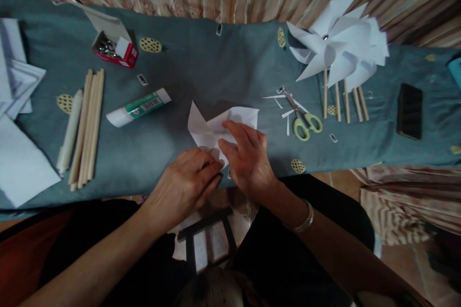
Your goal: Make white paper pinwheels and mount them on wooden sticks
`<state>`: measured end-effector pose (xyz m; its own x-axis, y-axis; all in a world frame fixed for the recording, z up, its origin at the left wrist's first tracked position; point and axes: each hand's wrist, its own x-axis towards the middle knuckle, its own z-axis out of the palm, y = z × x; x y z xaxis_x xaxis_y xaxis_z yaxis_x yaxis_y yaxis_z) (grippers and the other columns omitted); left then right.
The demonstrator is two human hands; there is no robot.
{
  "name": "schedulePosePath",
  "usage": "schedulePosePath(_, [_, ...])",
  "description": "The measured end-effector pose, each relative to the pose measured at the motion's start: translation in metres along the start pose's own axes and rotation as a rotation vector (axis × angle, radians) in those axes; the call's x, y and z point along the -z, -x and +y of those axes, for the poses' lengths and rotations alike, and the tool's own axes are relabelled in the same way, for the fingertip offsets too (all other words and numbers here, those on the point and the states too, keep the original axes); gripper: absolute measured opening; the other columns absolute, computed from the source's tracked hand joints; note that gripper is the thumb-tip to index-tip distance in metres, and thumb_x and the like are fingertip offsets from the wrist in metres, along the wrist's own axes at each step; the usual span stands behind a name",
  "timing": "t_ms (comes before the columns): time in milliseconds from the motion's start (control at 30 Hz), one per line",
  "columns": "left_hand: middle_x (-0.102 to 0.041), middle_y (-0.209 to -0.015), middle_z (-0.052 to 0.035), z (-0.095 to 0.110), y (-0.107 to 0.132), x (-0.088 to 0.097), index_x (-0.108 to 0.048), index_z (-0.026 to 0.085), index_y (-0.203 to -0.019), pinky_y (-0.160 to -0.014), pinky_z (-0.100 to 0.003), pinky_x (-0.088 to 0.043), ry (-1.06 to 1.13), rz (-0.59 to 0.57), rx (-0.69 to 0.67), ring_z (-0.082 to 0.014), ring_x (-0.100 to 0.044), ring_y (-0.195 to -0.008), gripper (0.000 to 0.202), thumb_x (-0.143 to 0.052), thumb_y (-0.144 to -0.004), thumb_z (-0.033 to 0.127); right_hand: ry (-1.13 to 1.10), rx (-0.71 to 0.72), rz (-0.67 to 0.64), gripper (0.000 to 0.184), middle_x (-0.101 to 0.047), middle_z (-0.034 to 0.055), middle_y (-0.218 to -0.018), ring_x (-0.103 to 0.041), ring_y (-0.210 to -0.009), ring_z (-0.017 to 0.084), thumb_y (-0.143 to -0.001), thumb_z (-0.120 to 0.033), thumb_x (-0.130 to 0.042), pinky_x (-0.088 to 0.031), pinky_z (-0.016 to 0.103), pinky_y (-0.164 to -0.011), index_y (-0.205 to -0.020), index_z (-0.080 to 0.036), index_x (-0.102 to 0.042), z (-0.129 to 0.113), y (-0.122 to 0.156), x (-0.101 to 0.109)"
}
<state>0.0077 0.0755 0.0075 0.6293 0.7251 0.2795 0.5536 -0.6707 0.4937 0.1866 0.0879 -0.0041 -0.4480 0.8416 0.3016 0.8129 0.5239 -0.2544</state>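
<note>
A white sheet of paper (212,127), partly folded into points, lies on the grey-blue cloth (201,67) near its front edge. My right hand (247,156) lies on the paper with its fingers stretched flat, pressing a flap down. My left hand (185,184) sits just left of it, its fingers drawn together in a pinch at the paper's lower edge. Both hands touch the sheet and nearly touch each other.
Green-handled scissors (300,117) and paper slivers lie right of the sheet. Finished white pinwheels (338,48) on sticks and a dark phone (409,110) sit farther right. A glue stick (139,107), wooden sticks (88,127), a red pin box (117,50) and paper sheets (18,163) lie left.
</note>
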Motion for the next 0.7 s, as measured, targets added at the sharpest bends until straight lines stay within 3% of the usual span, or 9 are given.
schedulePosePath(267, [-0.064,-0.09,-0.0101,0.0,0.001,-0.002,-0.065,0.01,-0.103,-0.071,-0.038,-0.055,0.003,-0.018,0.017,-0.0216,-0.06,-0.083,0.018,-0.053,-0.091,0.017,0.043,0.016,0.029,0.027,-0.052,0.0085,-0.132,-0.048,-0.118,0.024,-0.092,-0.013,-0.041,-0.041,0.04,-0.093,-0.1,-0.022,-0.064,0.01,0.003,0.004])
schedulePosePath(467, [-0.064,-0.089,-0.0094,0.001,0.001,-0.001,-0.065,0.011,-0.099,-0.074,-0.039,-0.054,-0.02,-0.043,0.018,-0.0228,-0.059,-0.086,0.016,-0.052,-0.092,0.018,0.116,0.072,-0.015,0.026,-0.057,0.0114,-0.13,-0.047,-0.118,0.024,-0.096,-0.017,-0.038,-0.04,0.039,-0.091,-0.103,-0.017,-0.063,0.002,0.0,0.005])
schedulePosePath(700, [-0.061,-0.08,-0.0069,0.004,-0.004,0.002,-0.066,0.014,-0.085,-0.065,-0.034,-0.05,-0.122,-0.065,0.009,-0.0198,-0.055,-0.074,0.02,-0.048,-0.093,0.019,0.139,0.112,0.02,0.03,-0.062,0.0123,-0.126,-0.049,-0.116,0.023,-0.096,-0.013,-0.038,-0.041,0.036,-0.091,-0.086,-0.014,-0.066,-0.011,-0.008,-0.003])
